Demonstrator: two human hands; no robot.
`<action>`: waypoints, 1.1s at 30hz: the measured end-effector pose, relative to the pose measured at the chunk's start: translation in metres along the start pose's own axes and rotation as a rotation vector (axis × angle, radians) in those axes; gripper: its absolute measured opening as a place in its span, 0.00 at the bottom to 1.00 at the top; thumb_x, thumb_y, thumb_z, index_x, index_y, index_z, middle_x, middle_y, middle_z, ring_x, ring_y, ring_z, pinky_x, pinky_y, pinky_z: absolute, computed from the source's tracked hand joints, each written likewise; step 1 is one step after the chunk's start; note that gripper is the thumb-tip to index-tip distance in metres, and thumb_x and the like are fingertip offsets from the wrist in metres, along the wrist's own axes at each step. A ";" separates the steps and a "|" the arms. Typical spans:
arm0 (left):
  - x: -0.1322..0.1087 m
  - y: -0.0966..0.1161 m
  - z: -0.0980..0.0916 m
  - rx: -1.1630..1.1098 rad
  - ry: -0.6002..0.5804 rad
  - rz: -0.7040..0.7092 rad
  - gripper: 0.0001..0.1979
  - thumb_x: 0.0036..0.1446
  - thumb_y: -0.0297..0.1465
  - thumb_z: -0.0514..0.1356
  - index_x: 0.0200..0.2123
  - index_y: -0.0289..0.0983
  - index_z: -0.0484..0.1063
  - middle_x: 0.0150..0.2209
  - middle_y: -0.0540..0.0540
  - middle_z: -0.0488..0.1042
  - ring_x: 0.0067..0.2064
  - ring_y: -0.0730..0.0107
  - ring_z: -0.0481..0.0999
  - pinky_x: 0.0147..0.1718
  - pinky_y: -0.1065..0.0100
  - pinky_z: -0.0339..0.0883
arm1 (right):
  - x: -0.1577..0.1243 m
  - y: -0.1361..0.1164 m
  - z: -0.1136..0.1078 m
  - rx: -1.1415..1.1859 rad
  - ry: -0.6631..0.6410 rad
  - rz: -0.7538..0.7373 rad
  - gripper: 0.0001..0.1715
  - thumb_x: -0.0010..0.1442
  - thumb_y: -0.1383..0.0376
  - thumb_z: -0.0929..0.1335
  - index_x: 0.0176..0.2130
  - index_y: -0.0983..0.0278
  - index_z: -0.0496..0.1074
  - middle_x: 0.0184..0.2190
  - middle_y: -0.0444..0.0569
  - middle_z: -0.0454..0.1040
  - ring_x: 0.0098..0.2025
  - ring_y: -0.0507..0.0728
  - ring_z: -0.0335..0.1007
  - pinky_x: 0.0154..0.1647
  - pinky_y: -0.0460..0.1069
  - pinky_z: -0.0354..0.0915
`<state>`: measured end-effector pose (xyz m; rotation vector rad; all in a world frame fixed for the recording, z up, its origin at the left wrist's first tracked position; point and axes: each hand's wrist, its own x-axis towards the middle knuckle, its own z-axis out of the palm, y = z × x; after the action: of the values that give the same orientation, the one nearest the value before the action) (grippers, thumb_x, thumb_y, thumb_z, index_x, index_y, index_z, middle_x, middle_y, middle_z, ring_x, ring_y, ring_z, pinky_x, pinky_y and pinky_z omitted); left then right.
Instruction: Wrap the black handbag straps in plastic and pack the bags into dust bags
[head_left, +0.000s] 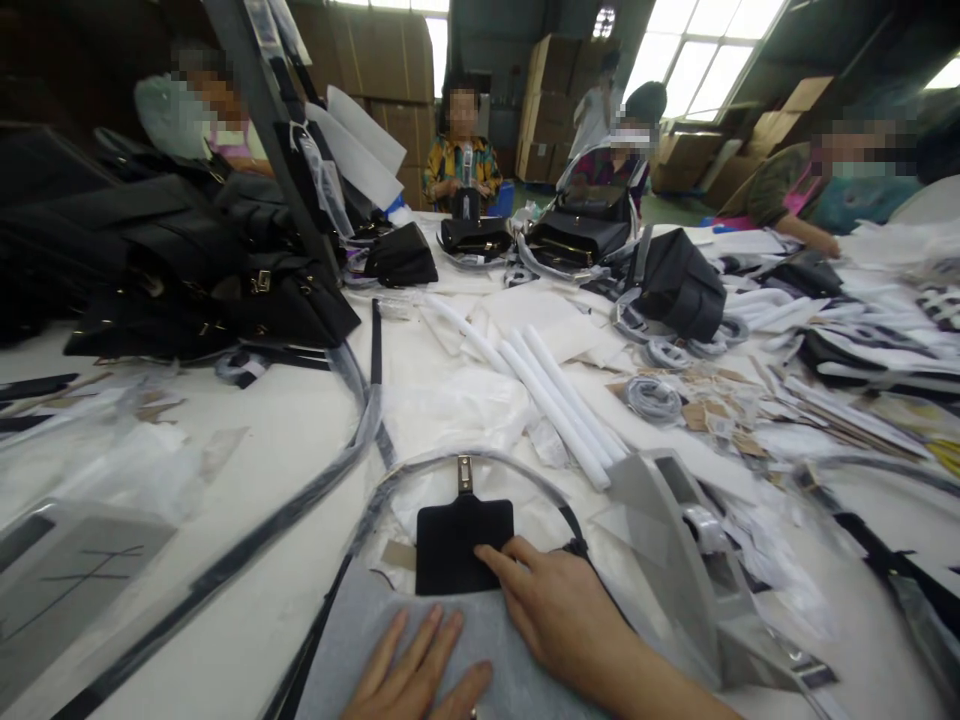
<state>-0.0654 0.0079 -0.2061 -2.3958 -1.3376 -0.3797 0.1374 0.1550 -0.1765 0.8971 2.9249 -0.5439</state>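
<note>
A black handbag lies in front of me, mostly hidden under a grey-white cover sheet [352, 640]. Its black flap tab [450, 545], with a gold clasp plate [465, 472] at the top, sticks out past the sheet's edge. Around the tab arches the bag's handle [420, 462], wrapped in clear plastic. My left hand [420, 670] rests flat on the sheet with its fingers spread. My right hand [551, 605] lies at the sheet's upper edge, index finger stretched out and touching the black tab; its other fingers are partly curled.
A grey tape dispenser [675, 560] stands close on the right. White foam rolls [555, 400] lie beyond the bag. A long plastic-wrapped strap [247, 550] crosses the left side. Black bags [150, 260] are heaped at left, near a dark post [277, 130]. Several people sit across the table.
</note>
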 end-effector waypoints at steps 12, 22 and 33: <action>-0.010 0.024 -0.012 -0.209 -0.266 -0.189 0.37 0.62 0.50 0.57 0.70 0.52 0.47 0.71 0.40 0.53 0.69 0.51 0.58 0.63 0.45 0.55 | 0.028 -0.002 -0.032 0.171 0.183 0.061 0.18 0.67 0.61 0.65 0.53 0.64 0.75 0.46 0.54 0.78 0.46 0.60 0.74 0.49 0.50 0.64; -0.005 0.024 -0.016 -0.318 -0.222 -0.228 0.30 0.62 0.46 0.58 0.66 0.48 0.60 0.69 0.39 0.57 0.68 0.49 0.59 0.64 0.43 0.53 | 0.064 -0.017 -0.050 0.371 0.240 0.078 0.14 0.64 0.63 0.69 0.45 0.68 0.79 0.39 0.50 0.82 0.39 0.56 0.78 0.41 0.47 0.68; -0.014 0.036 -0.023 -0.320 0.111 -0.279 0.20 0.62 0.43 0.61 0.50 0.35 0.72 0.45 0.41 0.80 0.47 0.59 0.79 0.58 0.52 0.67 | -0.059 -0.030 0.011 0.300 0.220 -0.326 0.21 0.64 0.73 0.65 0.52 0.59 0.78 0.54 0.48 0.77 0.54 0.56 0.75 0.59 0.50 0.69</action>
<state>-0.0426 -0.0302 -0.1982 -2.3895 -1.6694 -0.8486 0.1691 0.0962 -0.1696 0.5229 3.2723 -0.9825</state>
